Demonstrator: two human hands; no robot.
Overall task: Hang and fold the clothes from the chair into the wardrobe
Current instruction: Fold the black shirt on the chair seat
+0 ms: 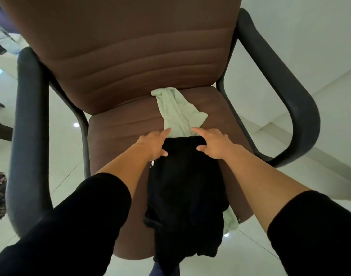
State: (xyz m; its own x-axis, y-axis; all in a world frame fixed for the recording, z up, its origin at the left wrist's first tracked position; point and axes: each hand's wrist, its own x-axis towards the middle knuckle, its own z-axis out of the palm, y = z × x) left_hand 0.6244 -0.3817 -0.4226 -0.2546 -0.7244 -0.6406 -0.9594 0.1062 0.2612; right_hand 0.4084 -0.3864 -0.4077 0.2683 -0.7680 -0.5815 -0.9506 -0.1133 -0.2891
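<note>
- Fingers of both hands reach onto the top edge of the black garment (182,176): the left hand (153,145) has its thumb pressed on the cloth and its forefinger stretched forward, and the right hand (213,143) has its thumb on the cloth and the other fingers spread over the edge. Neither hand seems to have closed fully on the cloth yet, so I judge both as open and touching, not gripping.
- The black garment lies along the middle of the chair seat (119,136) and hangs over the seat's front edge.
- Under it lies a pale green garment (178,114). One end points to the back edge of the seat, just before the fingertips, and another part shows out at the front right of the seat.
- The step in hand, I judge, is picking the black garment up from the chair, so the task is at an early stage for this piece.
- The next move calls for both hands to pinch the top edge and lift it straight, so that the green piece is not dragged off with it.
- Around stand the brown backrest (130,46), the dark armrests (29,116) at both sides of the seat, and the white tiled floor (65,166).
</note>
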